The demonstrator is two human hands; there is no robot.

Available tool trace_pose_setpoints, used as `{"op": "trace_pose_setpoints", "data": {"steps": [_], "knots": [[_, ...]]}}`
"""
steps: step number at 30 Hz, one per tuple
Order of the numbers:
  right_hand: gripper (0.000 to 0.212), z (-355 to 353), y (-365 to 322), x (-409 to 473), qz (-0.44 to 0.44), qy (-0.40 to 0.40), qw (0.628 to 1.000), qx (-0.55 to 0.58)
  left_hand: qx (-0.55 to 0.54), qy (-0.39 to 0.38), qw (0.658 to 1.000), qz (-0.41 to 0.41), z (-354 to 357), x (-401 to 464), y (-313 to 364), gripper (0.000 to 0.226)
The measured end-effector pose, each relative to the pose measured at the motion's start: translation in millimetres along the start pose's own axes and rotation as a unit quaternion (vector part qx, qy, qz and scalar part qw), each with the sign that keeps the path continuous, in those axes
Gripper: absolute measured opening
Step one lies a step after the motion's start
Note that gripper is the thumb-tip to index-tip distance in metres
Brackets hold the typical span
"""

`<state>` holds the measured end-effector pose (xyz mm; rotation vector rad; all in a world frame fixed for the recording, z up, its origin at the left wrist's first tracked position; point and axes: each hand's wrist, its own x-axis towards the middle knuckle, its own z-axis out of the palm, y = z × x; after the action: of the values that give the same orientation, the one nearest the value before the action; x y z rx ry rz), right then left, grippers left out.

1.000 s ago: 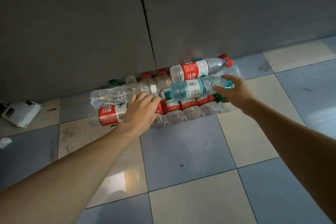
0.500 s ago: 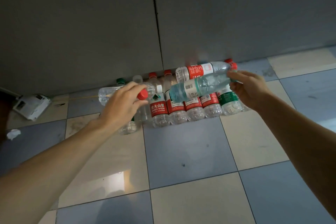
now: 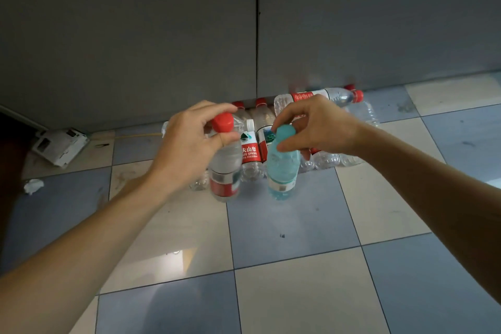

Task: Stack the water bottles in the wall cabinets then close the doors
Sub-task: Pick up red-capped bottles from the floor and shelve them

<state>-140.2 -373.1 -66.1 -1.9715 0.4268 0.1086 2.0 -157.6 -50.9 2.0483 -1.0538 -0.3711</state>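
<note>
Item 1. Left hand (image 3: 187, 144): grip clamped on the neck of the red-capped bottle (image 3: 225, 168), thumb and fingers pinched just under the red cap (image 3: 222, 122). The bottle hangs below the grip, cap toward the camera, its red label at the lower end, clear of the floor (image 3: 284, 266).

Item 2. Right hand (image 3: 317, 127): grip clamped on the neck of the blue bottle (image 3: 282, 171), fingertips pinched round the shoulder just under the pale blue cap (image 3: 284, 131). The bottle hangs below the grip, its white label band near the lower end. The two held bottles hang side by side, near each other but apart.

Item 3. Bottle pile (image 3: 320, 127): beyond both grips, on the floor against the foot of the grey cabinet doors (image 3: 135, 35). Most lie in a row with caps toward the doors, red-and-white labels facing up; one clear bottle with a red cap (image 3: 358, 95) lies crosswise on top, just behind the right grip. The count cannot be told, the hands hiding part of the row.

Item 4. Cabinet doors: two grey panels meeting at a vertical seam (image 3: 257, 22) above and between the grips; both shut.

Item 5. Floor: blue and cream tiles in a checker pattern.

Item 6. White box-like object (image 3: 61, 145): well to the left of the left grip, on the floor by the wall, tilted.

Item 7. Crumpled white scrap (image 3: 34, 186): left of the left grip, nearer the camera than the box.
</note>
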Motion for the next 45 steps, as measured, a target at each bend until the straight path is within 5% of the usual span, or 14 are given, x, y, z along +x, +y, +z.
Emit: {"op": "trace_pose_setpoints", "data": {"steps": [6,18,22,27,33,45], "knots": [[0.034,51,6,-28,0.021,-0.041,0.989,-0.139,-0.072,-0.068,0.995,0.007,45,-54,-20,0.043],[0.050,60,16,-44,0.036,-0.007,0.997,-0.064,-0.012,-0.036,0.995,0.094,47,-65,-40,0.040],[0.078,76,43,-60,0.048,0.095,0.994,-0.020,-0.033,-0.046,0.997,0.044,53,-72,-47,0.067],[0.103,111,85,-68,0.101,0.110,0.988,0.035,-0.101,-0.062,0.992,-0.050,81,-88,-65,0.096],[0.091,148,107,-55,0.130,0.200,0.965,0.106,-0.149,-0.018,0.977,-0.150,114,-101,-88,0.099],[0.071,150,88,-58,0.128,0.297,0.936,0.138,-0.177,0.053,0.962,-0.200,107,-98,-78,0.067]]}}
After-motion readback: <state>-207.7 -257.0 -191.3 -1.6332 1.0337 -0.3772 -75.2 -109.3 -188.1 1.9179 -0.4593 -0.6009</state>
